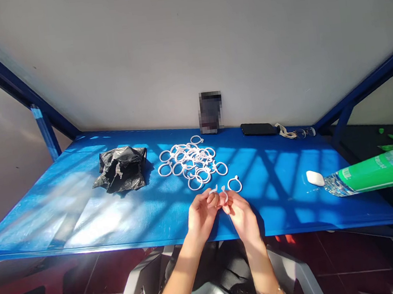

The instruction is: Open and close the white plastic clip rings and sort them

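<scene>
My left hand and my right hand meet just above the near part of the table, fingertips almost touching. Both are closed in a pinch on a white plastic ring, and two pale ends stick up between the fingers. The fingers hide the rest, so I cannot tell whether it is one piece or two. A single white ring with a small tab lies just beyond my right hand. Past my fingertips spreads a loose pile of similar white rings, overlapping one another.
Left of the pile sits a crumpled black plastic bag on the blue table. A dark phone, eyeglasses and a blurred dark object are along the wall. A white case and green-labelled bottle are right.
</scene>
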Available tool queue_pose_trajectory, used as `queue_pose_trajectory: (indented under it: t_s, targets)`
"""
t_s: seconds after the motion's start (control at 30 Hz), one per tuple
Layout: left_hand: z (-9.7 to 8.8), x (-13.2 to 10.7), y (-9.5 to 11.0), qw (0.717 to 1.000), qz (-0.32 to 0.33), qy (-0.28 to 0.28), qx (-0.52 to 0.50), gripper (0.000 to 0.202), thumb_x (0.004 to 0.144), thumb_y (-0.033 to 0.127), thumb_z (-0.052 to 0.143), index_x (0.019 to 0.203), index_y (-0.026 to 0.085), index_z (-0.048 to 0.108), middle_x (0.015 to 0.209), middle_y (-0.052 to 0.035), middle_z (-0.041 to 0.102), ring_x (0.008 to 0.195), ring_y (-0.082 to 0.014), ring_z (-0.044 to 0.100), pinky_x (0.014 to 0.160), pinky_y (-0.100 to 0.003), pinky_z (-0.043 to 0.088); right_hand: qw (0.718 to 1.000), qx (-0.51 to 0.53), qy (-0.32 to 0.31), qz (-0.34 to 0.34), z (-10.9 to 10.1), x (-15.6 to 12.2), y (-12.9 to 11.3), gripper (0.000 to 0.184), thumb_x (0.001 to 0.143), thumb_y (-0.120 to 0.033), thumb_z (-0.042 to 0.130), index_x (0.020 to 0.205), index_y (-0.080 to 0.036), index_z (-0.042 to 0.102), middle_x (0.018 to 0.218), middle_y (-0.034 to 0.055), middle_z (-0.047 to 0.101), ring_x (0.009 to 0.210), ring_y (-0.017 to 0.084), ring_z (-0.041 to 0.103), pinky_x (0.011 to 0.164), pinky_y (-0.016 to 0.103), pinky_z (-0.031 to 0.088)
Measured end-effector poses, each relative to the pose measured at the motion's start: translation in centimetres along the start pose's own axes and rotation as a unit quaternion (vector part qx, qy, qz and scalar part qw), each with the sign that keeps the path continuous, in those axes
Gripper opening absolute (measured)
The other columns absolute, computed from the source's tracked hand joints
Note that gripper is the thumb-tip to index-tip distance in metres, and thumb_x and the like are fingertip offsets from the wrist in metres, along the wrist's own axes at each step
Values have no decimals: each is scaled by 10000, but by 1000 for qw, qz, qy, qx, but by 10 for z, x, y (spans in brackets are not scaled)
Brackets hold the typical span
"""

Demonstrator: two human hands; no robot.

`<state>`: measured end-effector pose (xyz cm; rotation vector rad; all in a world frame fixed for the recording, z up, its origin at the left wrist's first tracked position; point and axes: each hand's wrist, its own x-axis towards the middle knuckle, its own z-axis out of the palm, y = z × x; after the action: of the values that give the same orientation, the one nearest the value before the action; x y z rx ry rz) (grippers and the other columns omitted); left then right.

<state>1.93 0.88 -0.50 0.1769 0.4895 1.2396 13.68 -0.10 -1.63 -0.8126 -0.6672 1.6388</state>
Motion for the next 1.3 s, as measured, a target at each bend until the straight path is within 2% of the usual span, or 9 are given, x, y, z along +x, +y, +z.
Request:
queue_pose_trajectory:
  t_s: [0.1, 0.2, 0.33, 0.47, 0.67, 0.8, 0.97, 1.1, 1.3]
  targets:
    - [-1, -1, -2, 993, 76, 13, 86, 296, 752, 357, 697, 612, 169, 517, 609, 19, 425, 631, -114, 449, 654, -249, 455, 956, -243, 73, -145, -8, -3, 0, 242, 883, -402, 605, 993, -214, 710, 901, 60, 649, 726, 196, 532, 712, 338, 441]
    - [-4, -2, -3, 947, 195, 48, 249, 222, 850, 385, 633, 900, 177, 691, 971, -67, 660, 938, -184, 598, 759, -274, 484, 831, -461, 146, -273, -21, 0, -2, 213, 926, -336, 577, 1068, -230, 696, 1114, 91, 674, 923, 245, 585, 830, 383, 446]
    - [-18, 2, 1, 774, 359, 70, 517, 235, 957, 315, 511, 1076, 220, 690, 1155, -87, 684, 1148, -236, 580, 956, -374, 469, 725, -584, 143, -335, -36, 8, 0, 191, 947, -266, 538, 1084, -208, 660, 1107, 109, 692, 1050, 282, 578, 931, 440, 425]
    - [-34, 10, 11, 612, 417, 87, 666, 251, 963, 230, 468, 1076, 201, 690, 1049, -108, 691, 1018, -255, 587, 897, -411, 483, 703, -623, 126, -320, -38, 9, 7, 172, 967, -263, 516, 1072, -209, 641, 1077, 106, 674, 1045, 285, 543, 925, 437, 413]
    - [-35, 10, 12, 563, 416, 135, 701, 229, 964, 228, 485, 1065, 188, 687, 1010, -117, 675, 983, -268, 583, 856, -415, 481, 728, -614, 105, -287, -36, 9, 5, 213, 1000, -358, 511, 896, -232, 649, 942, 77, 672, 923, 261, 540, 857, 404, 391]
    - [-26, 7, 13, 586, 441, 174, 658, 251, 947, 279, 544, 1146, 192, 668, 1114, -122, 653, 1091, -268, 580, 940, -428, 474, 825, -500, 107, -239, -31, 5, -3, 248, 970, -455, 556, 895, -235, 642, 981, 75, 683, 943, 250, 588, 836, 382, 421]
    - [-13, 0, 8, 730, 362, 96, 572, 237, 909, 350, 612, 1080, 217, 709, 1088, -89, 699, 1041, -237, 630, 854, -344, 502, 967, -231, 10, -106, -20, -9, -11, 262, 898, -487, 666, 931, -229, 633, 927, 57, 668, 875, 225, 602, 806, 357, 468]
    - [-6, -6, -14, 862, 213, 13, 459, 300, 919, 454, 595, 914, 185, 726, 906, -68, 712, 861, -200, 654, 789, -300, 499, 993, -92, -28, -62, -16, -11, -11, 283, 830, -480, 742, 813, -229, 611, 744, 28, 586, 696, 193, 507, 660, 334, 449]
    - [-10, -10, -29, 928, 146, 9, 344, 361, 828, 520, 703, 750, 168, 680, 748, -20, 637, 747, -152, 579, 749, -261, 451, 997, -66, -36, -12, -16, -10, -13, 384, 848, -541, 694, 702, -203, 583, 586, -11, 501, 492, 123, 384, 500, 289, 323]
